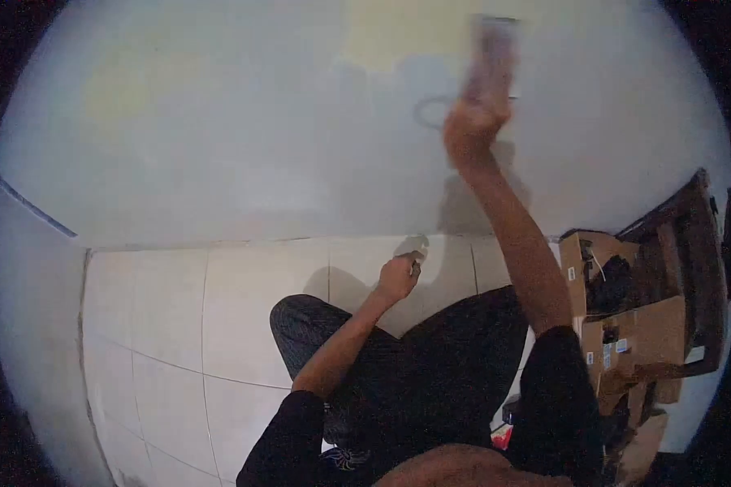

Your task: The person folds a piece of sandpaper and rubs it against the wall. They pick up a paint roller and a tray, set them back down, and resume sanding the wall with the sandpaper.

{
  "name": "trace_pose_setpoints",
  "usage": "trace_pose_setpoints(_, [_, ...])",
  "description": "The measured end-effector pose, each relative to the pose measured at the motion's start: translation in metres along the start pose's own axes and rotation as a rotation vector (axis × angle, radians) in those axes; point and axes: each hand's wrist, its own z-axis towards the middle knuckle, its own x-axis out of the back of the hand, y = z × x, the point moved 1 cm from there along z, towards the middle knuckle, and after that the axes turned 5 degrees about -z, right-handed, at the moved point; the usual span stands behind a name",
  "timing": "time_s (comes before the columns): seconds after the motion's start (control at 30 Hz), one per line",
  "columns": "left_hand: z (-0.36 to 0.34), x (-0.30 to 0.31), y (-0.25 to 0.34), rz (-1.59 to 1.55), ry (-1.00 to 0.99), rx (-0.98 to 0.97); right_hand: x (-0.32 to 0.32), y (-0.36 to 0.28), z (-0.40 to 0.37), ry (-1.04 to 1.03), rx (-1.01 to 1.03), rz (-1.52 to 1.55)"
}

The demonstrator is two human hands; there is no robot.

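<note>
My right hand (474, 130) is raised at the upper right, in front of the pale wall (244, 138). Its fingers are closed round a flat, dark reddish object (494, 65), smeared by motion. A thin dark loop (430, 112) shows beside this hand; whether it is a shadow or a strap is unclear. My left hand (398, 277) is low, over the floor tiles in front of my crossed legs. Its fingers are closed on something small and dark that I cannot make out.
Opened cardboard boxes (638, 337) with dark things inside stand at the right, beside a dark wooden frame (694, 252). White floor tiles (162, 308) meet the wall. A small red item (502, 438) lies near my right leg.
</note>
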Motion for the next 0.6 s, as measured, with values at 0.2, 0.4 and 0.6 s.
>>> trace_pose_setpoints(0.2, [0.004, -0.004, -0.002, 0.068, 0.023, -0.018, 0.026, -0.008, -0.011, -0.613, 0.061, 0.214])
trace_pose_setpoints(0.4, [0.002, -0.006, -0.004, 0.113, 0.020, -0.015, -0.009, -0.030, -0.031, -0.850, -0.201, 0.288])
trace_pose_setpoints(0.6, [-0.003, -0.003, -0.006, 0.066, 0.033, -0.050, -0.006, -0.007, -0.022, 0.033, -0.155, -0.017])
